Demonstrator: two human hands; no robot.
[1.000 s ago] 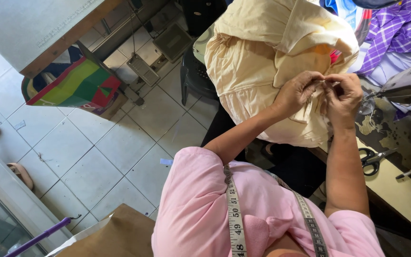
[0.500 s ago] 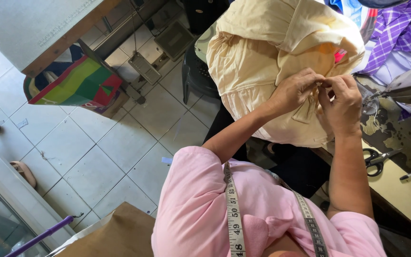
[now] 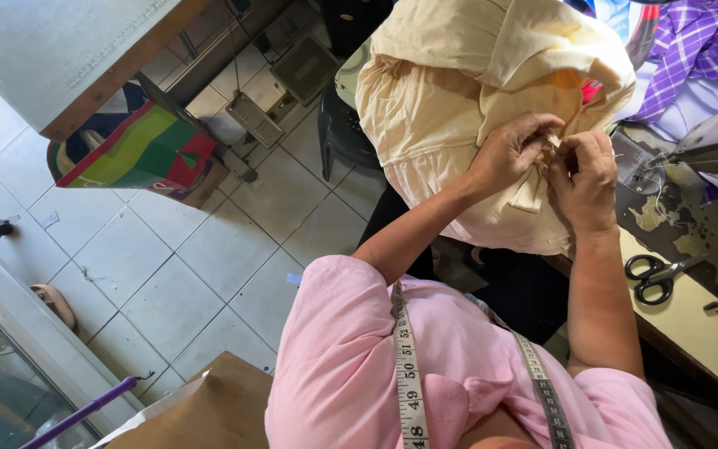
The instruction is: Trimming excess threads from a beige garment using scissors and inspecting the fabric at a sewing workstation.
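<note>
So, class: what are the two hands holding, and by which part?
Both the left hand and right hand pinch a small fold of the cream fabric near its front.

The right hand [image 3: 585,179] has slipped a little lower on the cream fabric [image 3: 450,108], its grip now just below the left hand [image 3: 513,150].

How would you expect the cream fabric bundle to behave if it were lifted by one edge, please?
The cream fabric would probably droop and unfold, since it lies in soft folds. It looks light for its bulk. Both hands, left and right, pinch it easily.
</note>
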